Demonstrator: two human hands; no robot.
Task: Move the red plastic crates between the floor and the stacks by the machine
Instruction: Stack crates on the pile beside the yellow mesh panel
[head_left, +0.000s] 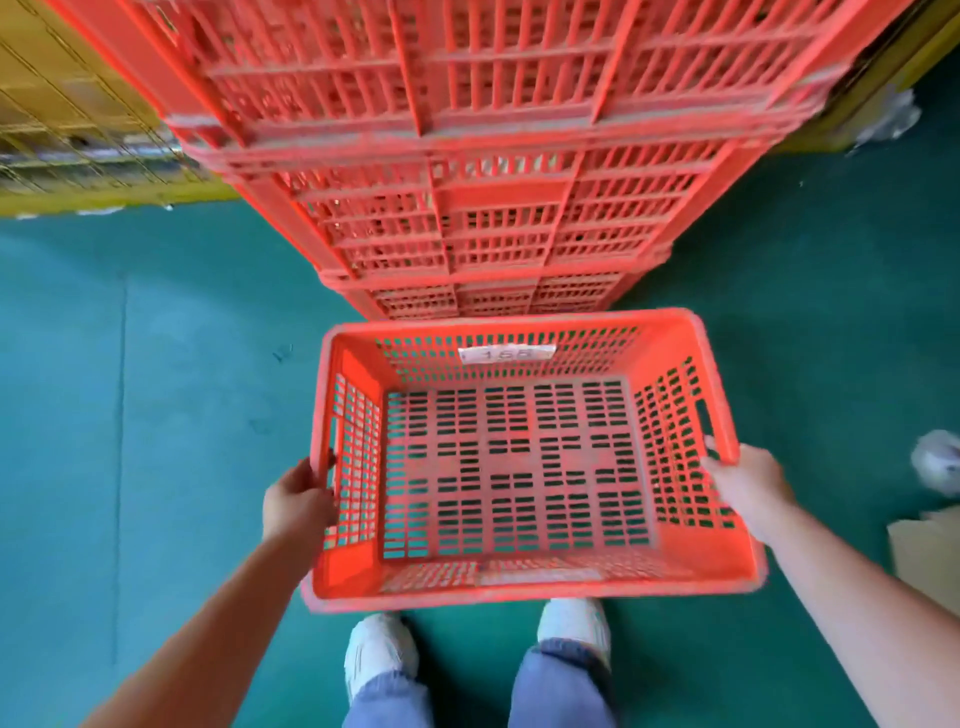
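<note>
The tall stack of red slatted plastic crates (498, 208) stands on the green painted floor (156, 364). Just in front of its foot, a single empty red plastic crate (514, 467) hangs in the air, clear of the floor and apart from the stack.

This looks like the carrying step. I cannot tell whether the crate is bound for the floor or for the stack. Going up would call for a high lift and squaring its base over the top crate. Going down needs only a level lowering.

The crate's mouth faces up. Its long axis runs side to side, parallel to the stack's face, and its labelled wall faces the stack.

The left hand (298, 501) grips the left short wall. The right hand (748, 488) grips the right wall's rim, so each grip is clamped on plastic.
</note>
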